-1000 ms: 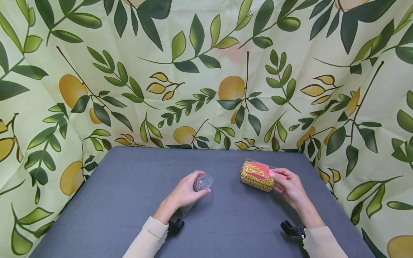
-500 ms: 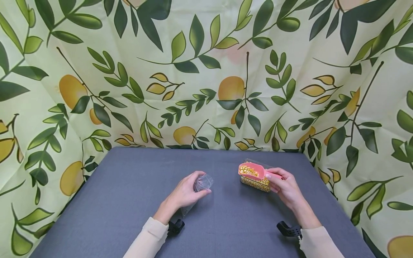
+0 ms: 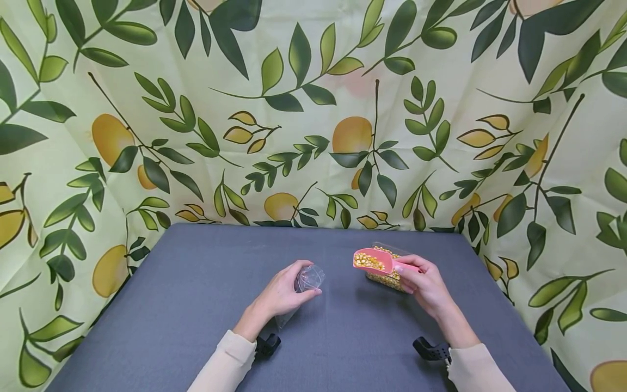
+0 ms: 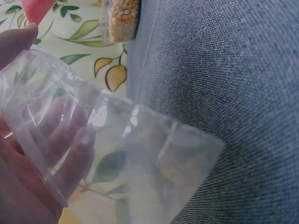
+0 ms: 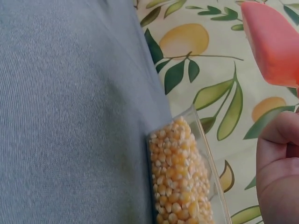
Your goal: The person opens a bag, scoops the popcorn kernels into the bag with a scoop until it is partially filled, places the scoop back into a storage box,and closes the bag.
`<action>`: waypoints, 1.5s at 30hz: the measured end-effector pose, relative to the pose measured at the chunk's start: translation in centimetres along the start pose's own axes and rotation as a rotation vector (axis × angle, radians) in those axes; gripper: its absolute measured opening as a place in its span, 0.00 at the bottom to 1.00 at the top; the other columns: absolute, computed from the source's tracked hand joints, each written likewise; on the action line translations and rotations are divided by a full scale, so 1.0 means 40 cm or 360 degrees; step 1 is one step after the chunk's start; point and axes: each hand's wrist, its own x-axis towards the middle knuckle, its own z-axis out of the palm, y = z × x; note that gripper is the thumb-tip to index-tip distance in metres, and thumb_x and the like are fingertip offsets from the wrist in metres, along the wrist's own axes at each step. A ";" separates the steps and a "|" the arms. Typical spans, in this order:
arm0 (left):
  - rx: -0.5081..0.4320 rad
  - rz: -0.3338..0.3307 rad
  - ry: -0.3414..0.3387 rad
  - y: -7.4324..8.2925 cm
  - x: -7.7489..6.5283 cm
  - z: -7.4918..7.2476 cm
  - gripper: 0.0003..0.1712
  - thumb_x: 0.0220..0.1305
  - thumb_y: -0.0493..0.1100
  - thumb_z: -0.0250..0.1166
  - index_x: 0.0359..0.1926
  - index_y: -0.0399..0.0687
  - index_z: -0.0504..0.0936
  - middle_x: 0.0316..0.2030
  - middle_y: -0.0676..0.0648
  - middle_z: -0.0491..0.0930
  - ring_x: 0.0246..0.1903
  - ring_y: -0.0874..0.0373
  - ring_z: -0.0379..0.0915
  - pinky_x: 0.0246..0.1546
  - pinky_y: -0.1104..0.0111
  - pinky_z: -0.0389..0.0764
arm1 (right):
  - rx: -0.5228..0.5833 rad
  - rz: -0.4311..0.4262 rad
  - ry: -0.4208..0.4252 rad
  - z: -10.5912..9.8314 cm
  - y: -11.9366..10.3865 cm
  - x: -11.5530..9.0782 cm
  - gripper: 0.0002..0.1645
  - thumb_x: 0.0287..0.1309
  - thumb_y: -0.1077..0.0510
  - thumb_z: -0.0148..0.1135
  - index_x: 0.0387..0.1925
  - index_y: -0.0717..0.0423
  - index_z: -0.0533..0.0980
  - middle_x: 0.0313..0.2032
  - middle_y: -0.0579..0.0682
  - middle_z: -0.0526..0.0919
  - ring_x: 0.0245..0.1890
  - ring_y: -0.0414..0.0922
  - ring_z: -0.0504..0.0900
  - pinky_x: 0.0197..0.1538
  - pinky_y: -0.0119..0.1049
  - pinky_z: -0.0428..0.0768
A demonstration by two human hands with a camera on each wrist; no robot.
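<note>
My right hand [image 3: 425, 282] grips the handle of a pink scoop [image 3: 384, 260] that carries yellow corn kernels [image 3: 366, 261]. The scoop is raised above the table, in front of and left of a clear rectangular container [image 5: 212, 161] filled with corn kernels [image 5: 175, 182]. In the right wrist view the scoop's underside [image 5: 273, 44] shows at the upper right. My left hand [image 3: 283, 289] holds a clear plastic bag [image 4: 140, 140] round its top, thumb and fingers spread at the mouth. The bag's lower part hangs down toward the table.
A dark grey cloth [image 3: 196, 305] covers the table. Patterned fabric [image 3: 303, 125] with leaves and fruit stands behind and on both sides. A black wrist strap mount [image 3: 266, 345] sits at the left wrist, and another black mount [image 3: 431, 349] at the right.
The right hand has lifted the loaded pink scoop out of the container and moved it left toward the bag. The left hand and the bag have stayed in place.
</note>
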 end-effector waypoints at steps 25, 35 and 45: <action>-0.0037 -0.0003 -0.0037 0.000 0.001 0.004 0.41 0.53 0.69 0.64 0.63 0.56 0.67 0.53 0.47 0.75 0.44 0.61 0.72 0.44 0.63 0.75 | -0.0026 0.0006 -0.0053 0.054 0.007 0.017 0.10 0.63 0.68 0.54 0.46 0.66 0.75 0.31 0.49 0.78 0.16 0.39 0.64 0.21 0.31 0.65; -0.0036 -0.0007 -0.0032 0.000 0.002 0.009 0.41 0.53 0.69 0.64 0.62 0.55 0.67 0.53 0.48 0.75 0.44 0.61 0.73 0.45 0.62 0.75 | 0.0009 -0.0006 -0.0091 0.072 0.025 0.024 0.10 0.63 0.70 0.54 0.45 0.63 0.76 0.28 0.49 0.77 0.16 0.41 0.62 0.21 0.34 0.62; -0.0032 -0.0031 -0.0028 0.000 0.001 0.008 0.41 0.53 0.70 0.64 0.63 0.56 0.67 0.53 0.49 0.75 0.44 0.61 0.72 0.44 0.63 0.75 | 0.0005 -0.0052 -0.0132 0.087 0.047 0.033 0.10 0.62 0.70 0.55 0.43 0.64 0.77 0.30 0.52 0.80 0.15 0.41 0.62 0.19 0.34 0.61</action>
